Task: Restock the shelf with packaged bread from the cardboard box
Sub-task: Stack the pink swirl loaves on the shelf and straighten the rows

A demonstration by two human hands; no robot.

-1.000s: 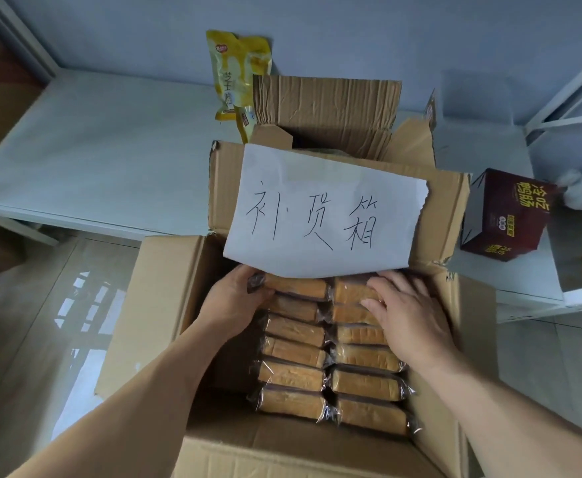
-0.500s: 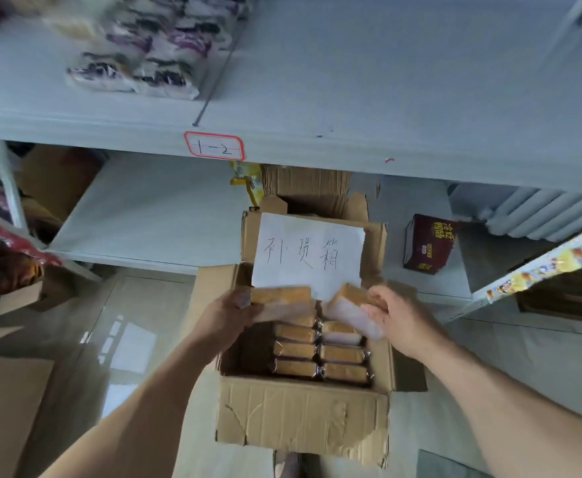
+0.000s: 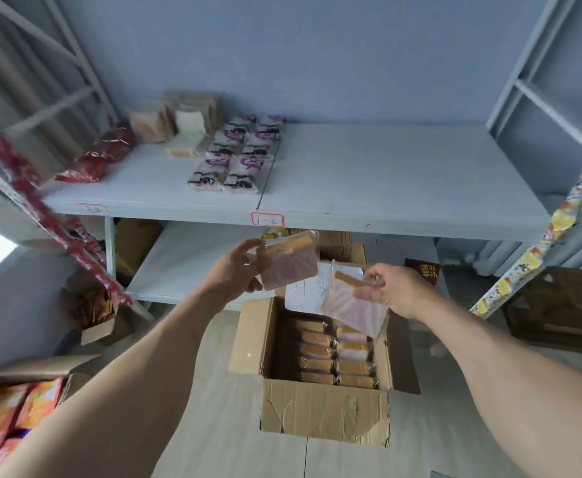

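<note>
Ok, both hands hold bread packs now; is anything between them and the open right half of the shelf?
Nothing visible. Left pack and right pack are raised below the shelf; its right half is bare.

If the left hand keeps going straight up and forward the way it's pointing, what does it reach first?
Probably the front edge of the upper shelf, near the red-bordered label. The left hand holds a bread packet just below that edge, so the packet would likely touch it first; depth is uncertain.
</note>
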